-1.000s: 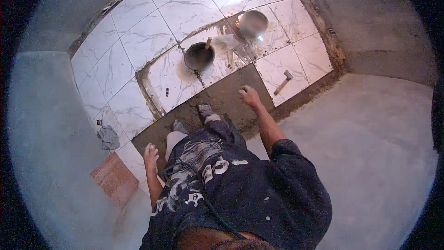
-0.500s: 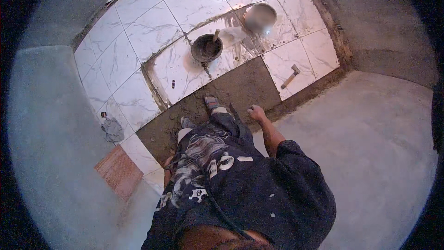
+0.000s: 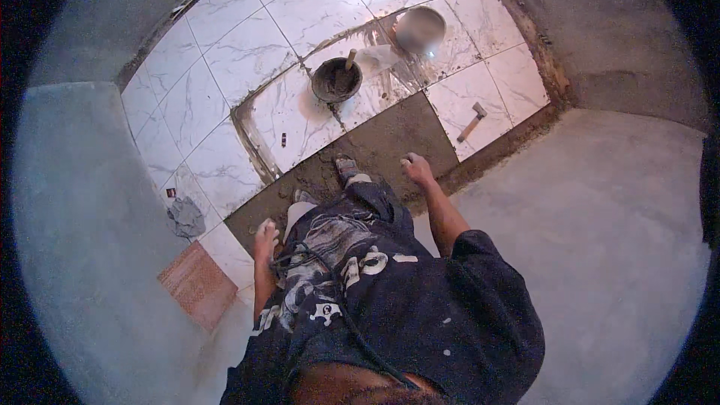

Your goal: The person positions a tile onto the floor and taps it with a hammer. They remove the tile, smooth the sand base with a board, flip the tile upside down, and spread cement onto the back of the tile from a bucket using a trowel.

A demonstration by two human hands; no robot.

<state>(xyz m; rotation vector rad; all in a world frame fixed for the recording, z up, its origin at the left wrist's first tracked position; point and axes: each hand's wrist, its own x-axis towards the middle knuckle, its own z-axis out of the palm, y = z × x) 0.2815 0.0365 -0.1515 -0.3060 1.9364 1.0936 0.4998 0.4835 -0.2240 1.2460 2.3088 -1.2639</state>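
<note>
I stand in a strip of bare grey mortar (image 3: 390,131) between white marbled tiles and the wall. At its left end my left hand (image 3: 265,240) hangs over the mortar, beside my leg, fingers curled in, and no object shows in it. My right hand (image 3: 417,170) is held above the mortar on the other side, closed into a loose fist, with pale dust on its fingers and nothing seen in it. A hammer (image 3: 471,123) with a wooden handle lies on a tile beyond my right hand. A dark bucket (image 3: 336,81) of mortar, with a handle sticking out, stands ahead.
A second round bucket (image 3: 420,30), blurred, stands farther back on the tiles (image 3: 247,45). A reddish-brown tile (image 3: 196,285) lies at the left, below a crumpled grey cloth or bag (image 3: 185,217). Small dark items lie nearby. Grey plastered walls (image 3: 615,202) close in the space.
My left hand has risen forward from beside my body into plain sight over the mortar. My right hand has barely shifted, and the view has moved slightly.
</note>
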